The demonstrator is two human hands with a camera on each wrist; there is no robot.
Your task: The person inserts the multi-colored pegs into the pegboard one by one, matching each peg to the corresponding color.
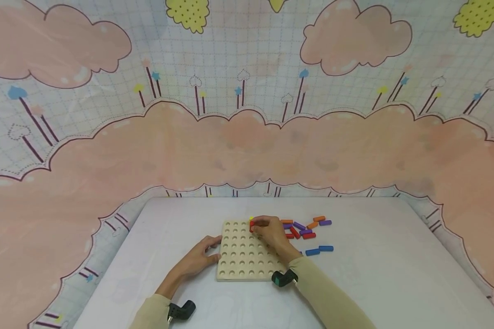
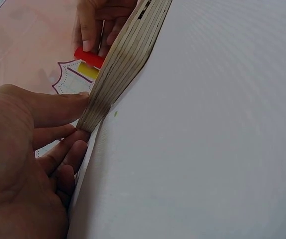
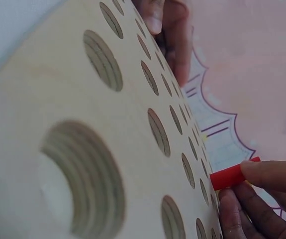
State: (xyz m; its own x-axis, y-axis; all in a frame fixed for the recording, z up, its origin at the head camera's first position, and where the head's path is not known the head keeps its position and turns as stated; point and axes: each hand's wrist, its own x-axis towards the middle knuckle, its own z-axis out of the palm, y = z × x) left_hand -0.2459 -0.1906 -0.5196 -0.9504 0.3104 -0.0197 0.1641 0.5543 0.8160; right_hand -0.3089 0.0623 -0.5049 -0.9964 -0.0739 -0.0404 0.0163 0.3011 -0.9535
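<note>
My right hand (image 1: 269, 230) pinches a red peg (image 3: 227, 177) between thumb and fingers. The peg stands upright at the far part of a pale wooden board (image 1: 230, 276) with rows of round holes, its lower end right at the board's surface. Just beyond it a yellow peg (image 2: 87, 69) shows, mostly covered by the red one in the head view. My left hand (image 1: 199, 256) rests against the board's left side, thumb nearer me and fingers farther up, spread apart along the edge. The layered side of the board shows in the left wrist view.
Right of the board lie loose pegs: orange (image 1: 319, 219), purple (image 1: 325, 223) and red (image 1: 309, 236) ones in a loose group, with blue pegs (image 1: 326, 248) nearer me. The right forearm hides part of this area. A patterned cloth (image 1: 247, 151) hangs behind the white table (image 1: 374, 274).
</note>
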